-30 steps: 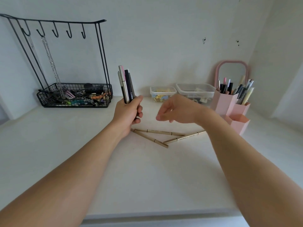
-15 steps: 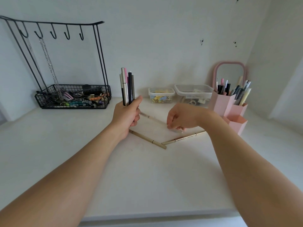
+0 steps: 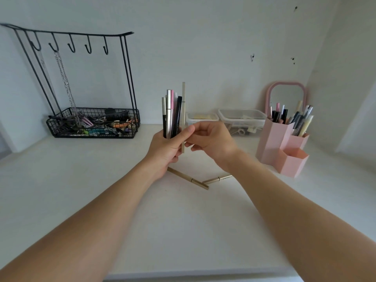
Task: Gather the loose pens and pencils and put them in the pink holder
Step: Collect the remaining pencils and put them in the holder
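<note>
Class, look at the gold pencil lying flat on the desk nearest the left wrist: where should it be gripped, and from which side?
Pinch the gold pencil near its middle, coming from above. It lies flat and slim; its far end is tucked under the left hand, and its near end touches the second gold pencil, so the bare middle is easiest.

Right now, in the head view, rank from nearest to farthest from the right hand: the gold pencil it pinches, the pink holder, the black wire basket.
1. gold pencil, upright, pinched by the right hand
2. pink holder, right side
3. black wire basket, far left
</note>
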`<state>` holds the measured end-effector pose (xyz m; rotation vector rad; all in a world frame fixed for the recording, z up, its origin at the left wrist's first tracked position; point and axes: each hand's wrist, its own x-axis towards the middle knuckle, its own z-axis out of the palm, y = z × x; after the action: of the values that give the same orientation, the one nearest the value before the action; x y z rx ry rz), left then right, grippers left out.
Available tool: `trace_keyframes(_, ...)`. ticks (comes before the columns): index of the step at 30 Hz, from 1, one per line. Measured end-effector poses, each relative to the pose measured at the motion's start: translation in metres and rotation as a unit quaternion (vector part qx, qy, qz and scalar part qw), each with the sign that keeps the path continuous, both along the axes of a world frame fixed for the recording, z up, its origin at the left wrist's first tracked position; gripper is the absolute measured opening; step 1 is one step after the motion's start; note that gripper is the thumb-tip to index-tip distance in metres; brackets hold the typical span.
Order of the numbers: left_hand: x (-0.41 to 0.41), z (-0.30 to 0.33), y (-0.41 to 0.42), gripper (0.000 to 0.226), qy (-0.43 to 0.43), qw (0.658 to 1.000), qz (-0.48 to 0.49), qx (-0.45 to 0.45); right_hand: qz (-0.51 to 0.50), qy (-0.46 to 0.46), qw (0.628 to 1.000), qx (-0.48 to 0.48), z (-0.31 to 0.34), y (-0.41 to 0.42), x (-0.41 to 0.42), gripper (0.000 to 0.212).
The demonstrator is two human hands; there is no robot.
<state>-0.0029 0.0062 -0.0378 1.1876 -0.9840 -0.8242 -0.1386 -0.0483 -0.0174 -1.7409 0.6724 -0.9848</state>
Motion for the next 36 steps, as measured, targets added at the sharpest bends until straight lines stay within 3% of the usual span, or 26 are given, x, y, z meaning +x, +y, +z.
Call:
trace_keyframes(3, 0.0, -0.001, -0.001, 0.036, -0.02, 0.999, 0.031, 0.006, 0.007, 0.015, 1.0, -0.019, -0.006, 0.005, 0.004, 0.007)
trace_keyframes(8, 0.002, -0.002, -0.005, 0.023, -0.041, 0.996, 0.066, 0.032, 0.024, 0.027, 0.999, 0.027, -0.006, 0.006, 0.005, 0.017)
trace_keyframes(10, 0.004, -0.002, -0.006, 0.021, -0.061, 0.994, 0.073, 0.046, 0.05, 0.063, 0.996, 0.037, 0.001, 0.004, 0.0, 0.018)
trace_keyframes(12, 0.007, -0.002, -0.006, 0.02, -0.061, 0.994, 0.071, 0.054, 0.07, 0.155, 0.985, 0.0, 0.011, -0.002, -0.011, 0.02)
trace_keyframes(16, 0.013, 0.0, -0.006, 0.024, -0.016, 0.998, 0.049, 0.039, 0.118, 0.399, 0.904, -0.101, 0.028, -0.012, -0.044, 0.028)
trace_keyframes(18, 0.015, 0.002, -0.006, 0.027, 0.006, 1.0, 0.02, 0.013, 0.14, 0.47, 0.865, -0.104, 0.031, -0.013, -0.055, 0.031)
trace_keyframes(21, 0.014, 0.003, -0.004, 0.025, -0.027, 0.999, 0.024, -0.003, 0.13, 0.555, 0.811, -0.128, 0.03, -0.014, -0.059, 0.034)
trace_keyframes(23, 0.014, 0.003, -0.003, 0.024, -0.048, 0.998, 0.043, 0.002, 0.12, 0.575, 0.797, -0.139, 0.028, -0.015, -0.057, 0.029)
trace_keyframes(30, 0.019, 0.002, -0.006, 0.019, -0.015, 0.998, 0.055, 0.019, 0.107, 0.568, 0.802, -0.154, 0.025, -0.019, -0.056, 0.015)
trace_keyframes(36, 0.018, 0.003, -0.005, 0.021, -0.015, 0.999, 0.044, 0.017, 0.081, 0.407, 0.904, -0.107, 0.028, -0.026, -0.059, 0.012)
